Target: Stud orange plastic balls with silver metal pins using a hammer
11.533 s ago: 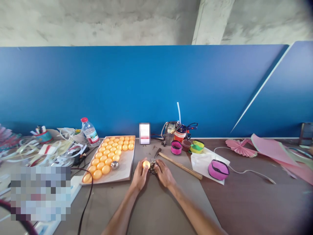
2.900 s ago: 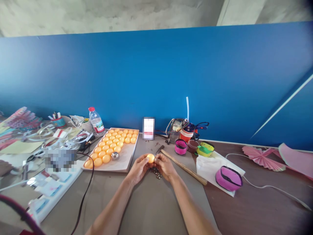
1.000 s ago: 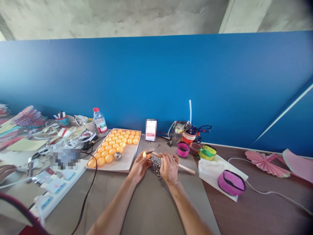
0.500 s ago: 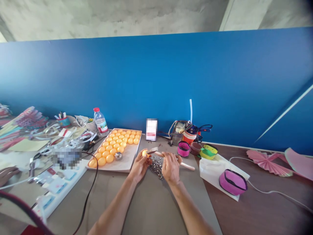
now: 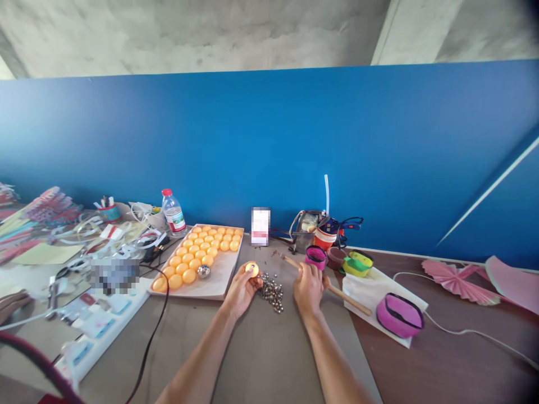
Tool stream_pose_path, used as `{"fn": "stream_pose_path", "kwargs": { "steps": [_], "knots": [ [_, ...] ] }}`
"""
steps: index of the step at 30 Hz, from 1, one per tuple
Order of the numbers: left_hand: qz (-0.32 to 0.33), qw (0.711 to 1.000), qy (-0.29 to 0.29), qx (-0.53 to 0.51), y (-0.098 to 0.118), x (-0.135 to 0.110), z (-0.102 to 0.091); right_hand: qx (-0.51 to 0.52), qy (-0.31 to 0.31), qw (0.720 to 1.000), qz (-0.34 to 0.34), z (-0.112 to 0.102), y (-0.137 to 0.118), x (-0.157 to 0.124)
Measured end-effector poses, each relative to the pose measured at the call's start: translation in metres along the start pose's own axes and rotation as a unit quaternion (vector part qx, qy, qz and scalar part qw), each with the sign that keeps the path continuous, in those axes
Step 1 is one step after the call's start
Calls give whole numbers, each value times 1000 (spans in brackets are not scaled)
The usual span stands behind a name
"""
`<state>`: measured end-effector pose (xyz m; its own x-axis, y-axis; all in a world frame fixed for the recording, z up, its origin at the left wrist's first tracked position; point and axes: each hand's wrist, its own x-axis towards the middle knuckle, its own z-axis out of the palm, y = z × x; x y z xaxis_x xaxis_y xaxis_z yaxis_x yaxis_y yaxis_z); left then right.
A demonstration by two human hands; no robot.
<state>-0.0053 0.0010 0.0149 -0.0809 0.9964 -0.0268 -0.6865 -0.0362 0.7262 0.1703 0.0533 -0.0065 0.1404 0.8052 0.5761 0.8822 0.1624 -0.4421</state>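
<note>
My left hand (image 5: pixel 241 293) is closed round an orange ping-pong ball (image 5: pixel 251 270), its top facing up and a small mark showing on it. In my right hand (image 5: pixel 309 287) is a wooden stick-like tool (image 5: pixel 352 301). Its narrow tip points up and left, apart from the ball; I cannot make out what the tip is. Between my hands lies a heap of small shiny silver pieces (image 5: pixel 273 293). To the left, a white tray (image 5: pixel 223 280) carries rows of orange balls (image 5: pixel 188 275) and one ball covered in silver pieces (image 5: pixel 204 271).
A phone (image 5: pixel 260 227) stands against the blue partition. Pink-and-black bands (image 5: pixel 400 315), a brown cup (image 5: pixel 337 257) and a red-white cup of tools (image 5: pixel 324 238) are on the right. A bottle (image 5: pixel 174 213), cables and another person's hand (image 5: pixel 12 306) are on the left.
My right hand has drawn the tool away from the ball, to the right. The ball has come into fuller view in my left hand, which stays nearly in place.
</note>
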Motion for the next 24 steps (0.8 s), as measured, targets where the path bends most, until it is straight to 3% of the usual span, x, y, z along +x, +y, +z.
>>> {"fn": "stream_pose_path", "kwargs": {
  "steps": [13,18,24],
  "knots": [
    [-20,1000,-2,17,-3,-1,2,-42,-117,990,72,0,4,1],
    [-30,999,0,19,-5,1,0,-23,-95,991,87,-9,3,7],
    [-33,999,-1,23,-7,4,-3,-25,-281,954,97,-32,17,26]
  ]
}}
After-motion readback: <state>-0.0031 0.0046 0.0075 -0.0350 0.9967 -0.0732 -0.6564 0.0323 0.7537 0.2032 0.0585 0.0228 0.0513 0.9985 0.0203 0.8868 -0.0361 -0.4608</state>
